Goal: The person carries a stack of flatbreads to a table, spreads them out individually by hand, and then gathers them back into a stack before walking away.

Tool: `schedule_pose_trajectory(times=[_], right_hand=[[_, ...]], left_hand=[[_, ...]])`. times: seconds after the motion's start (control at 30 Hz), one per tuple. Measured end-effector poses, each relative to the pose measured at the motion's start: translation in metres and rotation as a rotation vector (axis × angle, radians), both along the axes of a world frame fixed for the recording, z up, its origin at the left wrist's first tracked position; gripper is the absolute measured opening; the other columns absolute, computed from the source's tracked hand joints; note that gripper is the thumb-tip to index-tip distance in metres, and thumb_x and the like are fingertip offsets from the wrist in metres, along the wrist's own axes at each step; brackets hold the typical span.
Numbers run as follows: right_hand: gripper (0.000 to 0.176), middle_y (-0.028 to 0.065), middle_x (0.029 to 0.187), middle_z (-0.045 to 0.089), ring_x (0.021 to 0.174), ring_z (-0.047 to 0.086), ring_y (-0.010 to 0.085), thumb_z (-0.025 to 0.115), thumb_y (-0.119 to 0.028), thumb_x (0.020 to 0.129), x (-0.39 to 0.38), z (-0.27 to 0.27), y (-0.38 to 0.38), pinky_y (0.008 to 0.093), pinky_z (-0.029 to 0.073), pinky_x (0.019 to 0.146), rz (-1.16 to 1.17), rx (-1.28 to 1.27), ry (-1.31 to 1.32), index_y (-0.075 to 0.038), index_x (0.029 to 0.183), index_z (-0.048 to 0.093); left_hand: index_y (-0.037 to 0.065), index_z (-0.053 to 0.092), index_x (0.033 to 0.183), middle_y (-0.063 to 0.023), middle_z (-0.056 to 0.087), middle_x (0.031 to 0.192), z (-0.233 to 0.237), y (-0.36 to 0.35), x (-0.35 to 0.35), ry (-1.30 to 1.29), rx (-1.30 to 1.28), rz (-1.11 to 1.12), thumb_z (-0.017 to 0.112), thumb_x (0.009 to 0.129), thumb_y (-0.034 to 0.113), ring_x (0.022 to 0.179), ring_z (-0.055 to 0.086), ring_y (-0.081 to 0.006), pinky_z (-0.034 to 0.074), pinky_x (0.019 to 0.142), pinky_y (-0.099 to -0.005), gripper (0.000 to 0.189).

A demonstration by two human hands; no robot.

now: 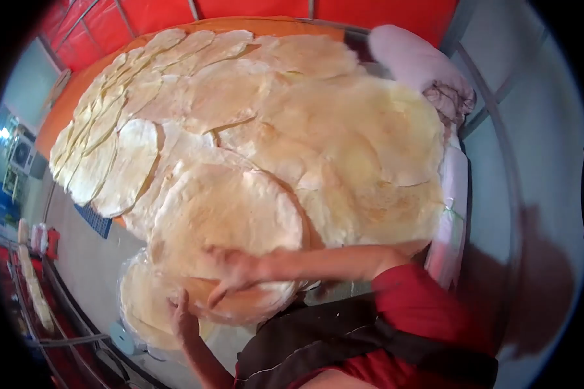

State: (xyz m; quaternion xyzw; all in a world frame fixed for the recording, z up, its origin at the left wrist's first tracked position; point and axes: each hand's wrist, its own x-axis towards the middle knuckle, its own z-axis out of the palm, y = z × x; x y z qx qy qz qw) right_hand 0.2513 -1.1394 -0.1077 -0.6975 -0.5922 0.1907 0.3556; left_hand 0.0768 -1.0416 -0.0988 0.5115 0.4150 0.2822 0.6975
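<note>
A pile of large, round, thin flatbreads [233, 201] lies in front of me, pale with tan patches. My right hand [235, 267] is over its near part, fingers spread and blurred by motion. Below that hand, the near edge shows a darker, curved strip. My left hand [183, 316] is at the lower left, its fingertips apart and pointing up right by the flatbread edge. Under and beside it lies a lower stack of flatbreads [143, 305] in clear plastic wrap. Part of this stack is hidden by the upper pile and my left hand.
Overlapping flatbreads [344, 136] spread widely over an orange cloth [52, 123]. A rolled pink blanket [412, 61] sits at the back right, near a grey wall panel [538, 162]. Red sheeting [259, 8] hangs behind. Dark metal rails [78, 311] stand at the lower left.
</note>
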Motion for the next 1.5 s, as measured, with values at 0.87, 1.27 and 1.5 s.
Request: schedule_pose_trajectory(times=[0.87, 1.27, 1.5], right_hand=[[0.015, 0.0067, 0.079, 0.062, 0.066, 0.060, 0.0140, 0.056, -0.010, 0.075, 0.087, 0.163, -0.019, 0.0246, 0.049, 0.063, -0.407, 0.406, 1.056, 0.000, 0.086, 0.061], [0.032, 0.0099, 0.082, 0.061, 0.074, 0.058, 0.0231, 0.061, -0.026, 0.073, -0.037, -0.006, -0.373, 0.0343, 0.046, 0.066, -1.748, -0.028, 0.454, 0.001, 0.090, 0.058], [0.012, 0.0004, 0.060, 0.054, 0.057, 0.050, 0.0095, 0.056, -0.011, 0.074, -0.016, 0.044, -0.140, 0.0266, 0.042, 0.049, -1.352, -0.048, 0.035, 0.001, 0.077, 0.055]], left_hand=[[-0.002, 0.050, 0.099, -0.0093, 0.058, 0.087, 0.077, 0.149, -0.003, -0.344, 0.225, -0.025, 0.056, 0.070, 0.004, 0.074, 0.058, -0.0173, 0.046, 0.072, -0.0271, 0.029], [-0.001, 0.058, 0.100, -0.0135, 0.056, 0.105, -0.047, 0.253, -0.039, 0.032, 0.393, -0.338, 0.040, 0.084, 0.028, 0.103, 0.049, -0.0232, 0.036, 0.091, -0.0351, 0.037], [0.000, 0.033, 0.124, -0.0151, 0.045, 0.118, -0.105, 0.306, -0.063, -0.084, 0.448, -0.812, 0.046, 0.084, 0.016, 0.103, 0.047, -0.0251, 0.039, 0.088, -0.0365, 0.046]])
